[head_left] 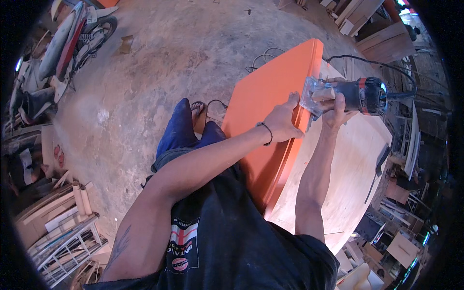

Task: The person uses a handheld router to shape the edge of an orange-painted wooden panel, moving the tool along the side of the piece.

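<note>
My right hand point(335, 115) is wrapped round the black body of a trim router point(360, 95). The router lies sideways, its clear plastic base point(311, 95) against the narrow edge of an orange panel point(270, 87). The bit is hidden behind the base and my fingers. On the same panel, just below the router's base, my left hand point(282, 118) grips the edge, thumb and fingers apart. The panel stands tilted in front of my body, beside a pale wooden worktop point(357, 150). Its lower part is partly hidden by my left forearm.
The router's black cord point(377, 59) loops off to the right, and another cable point(263, 57) coils on the floor behind the panel. A dark flat strip point(379, 166) lies on the worktop's right edge. A motorbike point(72, 46) stands far left; wood offcuts point(63, 208) are stacked lower left.
</note>
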Demonstrator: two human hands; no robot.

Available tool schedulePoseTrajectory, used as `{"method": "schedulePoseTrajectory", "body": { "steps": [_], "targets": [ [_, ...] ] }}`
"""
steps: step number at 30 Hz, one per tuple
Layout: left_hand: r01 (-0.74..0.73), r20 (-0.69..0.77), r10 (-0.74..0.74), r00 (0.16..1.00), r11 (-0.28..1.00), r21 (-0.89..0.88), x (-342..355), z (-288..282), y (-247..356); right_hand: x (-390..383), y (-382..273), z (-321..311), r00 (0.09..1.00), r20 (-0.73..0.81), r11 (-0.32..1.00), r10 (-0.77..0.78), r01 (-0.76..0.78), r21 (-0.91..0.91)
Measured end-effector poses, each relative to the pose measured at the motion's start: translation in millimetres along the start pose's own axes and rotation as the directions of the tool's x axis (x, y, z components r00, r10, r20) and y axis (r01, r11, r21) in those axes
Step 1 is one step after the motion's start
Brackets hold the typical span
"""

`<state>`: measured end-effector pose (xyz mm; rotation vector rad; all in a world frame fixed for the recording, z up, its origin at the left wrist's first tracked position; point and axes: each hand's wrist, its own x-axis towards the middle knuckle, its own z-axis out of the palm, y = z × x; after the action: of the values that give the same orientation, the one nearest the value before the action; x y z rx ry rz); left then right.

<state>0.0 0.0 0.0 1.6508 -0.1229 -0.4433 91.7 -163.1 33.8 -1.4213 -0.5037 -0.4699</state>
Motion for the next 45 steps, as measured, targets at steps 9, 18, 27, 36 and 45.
{"method": "schedulePoseTrajectory", "body": {
  "steps": [9,18,27,36,45],
  "targets": [
    [-0.074,-0.060,0.073,0.996,0.997,-0.014,0,11,-4,3,-2,-4,0.999,-0.037,0.999,0.039,-0.040,-0.028],
    [-0.047,-0.043,0.046,0.998,0.999,-0.021,-4,8,-5,6,4,-2,0.999,-0.012,0.996,-0.039,0.038,-0.076],
    [-0.072,-0.079,0.073,0.994,0.997,0.021,-6,12,-8,4,5,-3,0.999,-0.041,1.000,0.015,-0.014,0.009],
    [-0.051,-0.074,0.055,0.996,0.997,0.051,-7,9,-6,1,3,-2,0.997,-0.059,0.998,0.052,-0.050,0.023],
    [-0.084,-0.119,0.092,0.989,0.994,0.066,-3,12,-12,2,9,-2,0.997,-0.069,1.000,-0.030,0.029,-0.012]
  ]
}}
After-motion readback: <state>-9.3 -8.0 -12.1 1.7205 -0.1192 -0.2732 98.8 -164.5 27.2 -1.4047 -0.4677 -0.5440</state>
